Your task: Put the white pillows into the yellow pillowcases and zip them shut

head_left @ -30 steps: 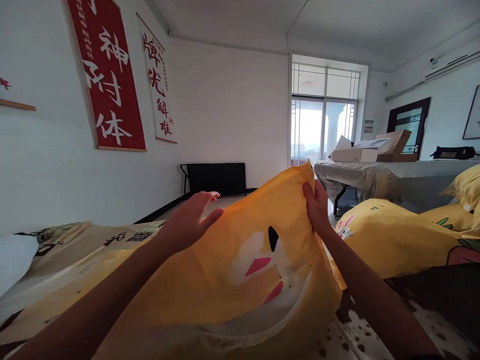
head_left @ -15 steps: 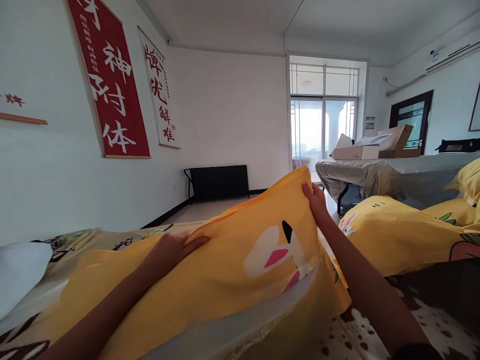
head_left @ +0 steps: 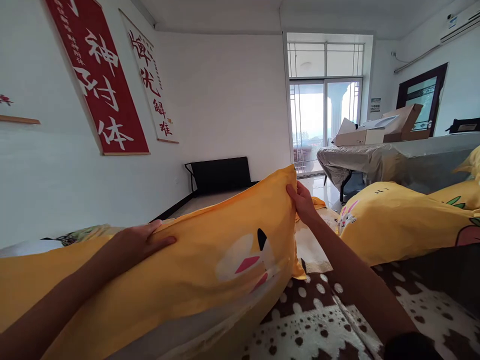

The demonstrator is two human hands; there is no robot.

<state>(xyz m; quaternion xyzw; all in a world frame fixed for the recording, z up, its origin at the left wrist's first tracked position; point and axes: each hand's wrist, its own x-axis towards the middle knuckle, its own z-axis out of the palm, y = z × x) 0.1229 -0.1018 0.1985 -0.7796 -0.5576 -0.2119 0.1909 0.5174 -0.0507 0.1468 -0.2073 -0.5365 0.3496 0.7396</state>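
Note:
A yellow pillowcase (head_left: 187, 270) with a white rabbit print and pink ears stretches across the front of the view. Greyish-white material (head_left: 157, 335) shows along its lower opening; whether that is a pillow or lining I cannot tell. My right hand (head_left: 303, 204) pinches the upper right corner, thumb on the near side. On the upper left edge, my left hand (head_left: 140, 242) grips the fabric, thumb in front and fingers over the far side. Brown and white patterned bedding (head_left: 318, 305) lies beneath.
Stuffed yellow pillows (head_left: 393, 220) sit at the right. Behind them stands a plastic-covered table (head_left: 375, 162) with opened cardboard boxes (head_left: 403, 125). A folded black panel (head_left: 219, 175) leans against the far wall, and a red scroll (head_left: 101, 80) hangs at left.
Both hands have shifted left with the pillowcase, pulling its top edge straighter. More of the patterned bedding now shows at the lower right. The camera has tilted slightly down.

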